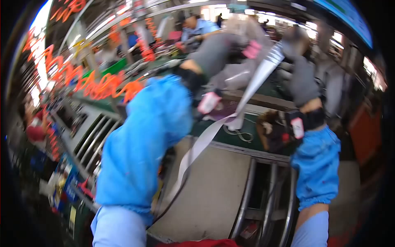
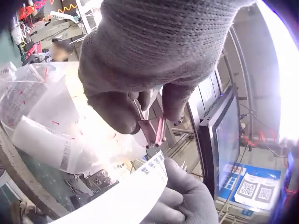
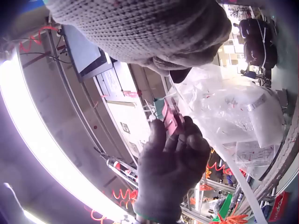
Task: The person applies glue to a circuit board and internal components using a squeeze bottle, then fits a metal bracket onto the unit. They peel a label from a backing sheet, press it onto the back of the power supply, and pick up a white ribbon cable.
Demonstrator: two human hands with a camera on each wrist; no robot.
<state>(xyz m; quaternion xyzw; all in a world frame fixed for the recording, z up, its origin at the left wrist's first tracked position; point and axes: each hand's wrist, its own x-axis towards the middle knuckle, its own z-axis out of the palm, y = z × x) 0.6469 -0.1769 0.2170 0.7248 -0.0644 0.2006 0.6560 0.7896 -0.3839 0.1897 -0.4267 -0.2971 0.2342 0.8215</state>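
Observation:
My left hand (image 1: 216,53), in a grey knit glove, pinches a small pink piece (image 2: 155,131) with metallic-looking edges between thumb and fingers; its exact kind is unclear. The same pink piece (image 3: 171,116) shows at the left fingertips in the right wrist view. My right hand (image 1: 303,76), gloved alike, is raised on the right and holds the upper end of a long white label strip (image 1: 257,80). Printing shows on the strip's end (image 2: 140,186) beside the right fingers in the left wrist view. The strip hangs down across the bench toward my left forearm.
Clear plastic bags (image 2: 51,116) with white labels lie beyond the hands. A monitor (image 2: 224,140) stands beside a stack of printed code labels (image 2: 256,190). Orange coiled hoses (image 1: 103,84) hang at the left. Metal rollers (image 1: 269,197) flank a flat board (image 1: 210,185). Another person (image 1: 199,26) sits farther back.

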